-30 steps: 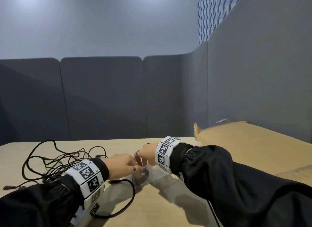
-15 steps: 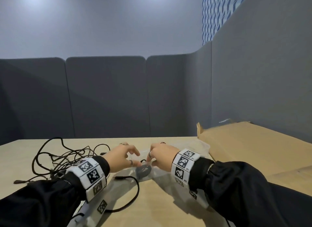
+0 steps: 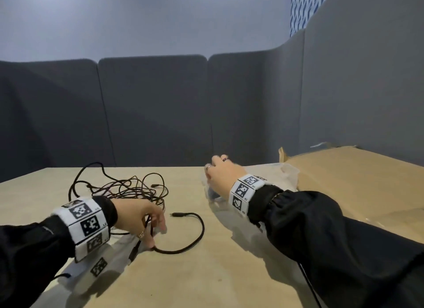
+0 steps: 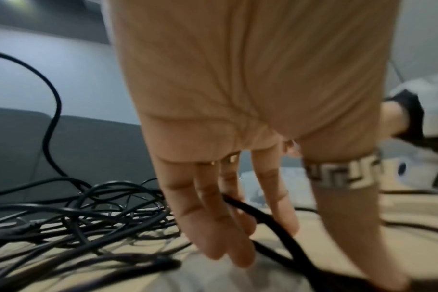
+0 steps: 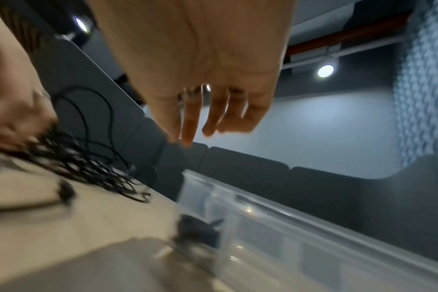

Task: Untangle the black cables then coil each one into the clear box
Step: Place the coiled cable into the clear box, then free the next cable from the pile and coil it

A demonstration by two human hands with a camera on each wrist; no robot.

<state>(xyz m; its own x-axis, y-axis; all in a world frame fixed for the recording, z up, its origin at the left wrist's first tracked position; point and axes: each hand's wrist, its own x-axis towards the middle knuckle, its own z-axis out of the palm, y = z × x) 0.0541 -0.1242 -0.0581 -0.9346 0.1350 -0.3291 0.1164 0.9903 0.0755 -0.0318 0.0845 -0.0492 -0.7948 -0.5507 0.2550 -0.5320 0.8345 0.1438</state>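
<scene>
A tangle of black cables point(image 3: 124, 188) point(image 4: 75, 213) lies on the table at the left. My left hand point(image 3: 142, 218) point(image 4: 228, 227) is at the tangle's near edge and grips one black cable point(image 3: 199, 229) between fingers and thumb. That cable loops off to the right and ends in a plug. My right hand point(image 3: 220, 174) point(image 5: 213, 118) hovers over the clear box point(image 5: 263, 199) point(image 3: 282, 170), fingers loose and holding nothing. A small coiled black cable point(image 5: 195, 231) lies inside the box near its left wall.
A flat brown cardboard box point(image 3: 355, 181) lies at the right, just behind the clear box. Grey partition panels point(image 3: 160, 112) close off the far and right sides of the table point(image 3: 206, 273). A translucent piece with a marker tag point(image 3: 98, 266) lies under my left wrist.
Both hands were together at the box around a coil. The left hand has moved left to the tangle and taken a cable; the right hand has lifted, leaving the coil in the box.
</scene>
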